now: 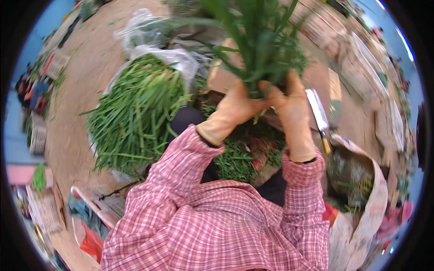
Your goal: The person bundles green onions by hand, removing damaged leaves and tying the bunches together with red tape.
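Both of my hands wear light orange gloves and hold one bunch of long green leafy stalks (259, 44) by its lower end, leaves pointing away from me. My left hand (234, 108) grips it from the left, my right hand (291, 105) from the right; the leaves are blurred. Left of my hands, a big heap of similar green stalks (135, 115) lies in a white plastic bag (188, 62). A broad-bladed knife (318, 110) with a wooden handle lies just right of my right hand. Cut green scraps (237, 159) cover the ground between my knees.
An open sack (378, 189) with greens and plastic inside stands at the right. A plastic crate (79, 216) holding cloth is at lower left. White sacks (359, 73) lie along the upper right. A person (32, 89) sits by crates at far left.
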### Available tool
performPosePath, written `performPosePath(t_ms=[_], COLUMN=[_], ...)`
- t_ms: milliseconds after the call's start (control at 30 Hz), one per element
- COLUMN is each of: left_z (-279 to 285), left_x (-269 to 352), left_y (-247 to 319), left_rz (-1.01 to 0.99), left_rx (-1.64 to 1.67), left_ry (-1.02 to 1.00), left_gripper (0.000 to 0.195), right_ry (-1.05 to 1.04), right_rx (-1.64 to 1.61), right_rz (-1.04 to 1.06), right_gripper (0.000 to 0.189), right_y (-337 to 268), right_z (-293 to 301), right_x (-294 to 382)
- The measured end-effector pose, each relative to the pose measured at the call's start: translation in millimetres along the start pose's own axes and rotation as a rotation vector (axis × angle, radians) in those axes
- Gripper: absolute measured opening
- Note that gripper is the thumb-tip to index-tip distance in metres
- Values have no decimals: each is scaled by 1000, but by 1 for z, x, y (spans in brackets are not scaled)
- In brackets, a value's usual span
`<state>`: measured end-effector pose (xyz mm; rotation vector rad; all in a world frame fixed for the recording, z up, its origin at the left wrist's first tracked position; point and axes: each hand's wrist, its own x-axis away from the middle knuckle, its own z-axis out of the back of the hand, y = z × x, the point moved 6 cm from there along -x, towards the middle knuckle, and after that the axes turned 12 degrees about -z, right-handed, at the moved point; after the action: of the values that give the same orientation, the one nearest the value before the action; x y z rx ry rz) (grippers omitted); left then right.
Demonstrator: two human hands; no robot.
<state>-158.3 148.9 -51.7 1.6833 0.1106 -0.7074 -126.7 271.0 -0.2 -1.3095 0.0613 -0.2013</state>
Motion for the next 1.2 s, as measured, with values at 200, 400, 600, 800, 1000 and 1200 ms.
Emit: performPosePath(t_ms=[200,400,600,800,1000,1200], left_z=[-1,62,45,17,2,-11], left_x=[-23,-1,23,43,50,58], left_y=[-52,-74,-73,-61,-50,-44], left_rz=[72,158,386,393,333,320], left_rx=[882,242,866,1086,999,1061], left_ry=[102,382,598,637,588,537], left_gripper=[40,31,22,22,26,30], right_ry=[-254,169,316,342,277,234], right_rx=[-623,80,16,310,-242,-295], right_rz=[-64,190,-234,-45,-479,-498], right_gripper=[47,38,29,31,35,24], right_y=[68,20,93,100,97,97], right_z=[-25,3,7,-10,25,23], right_x=[-43,3,70,80,93,92])
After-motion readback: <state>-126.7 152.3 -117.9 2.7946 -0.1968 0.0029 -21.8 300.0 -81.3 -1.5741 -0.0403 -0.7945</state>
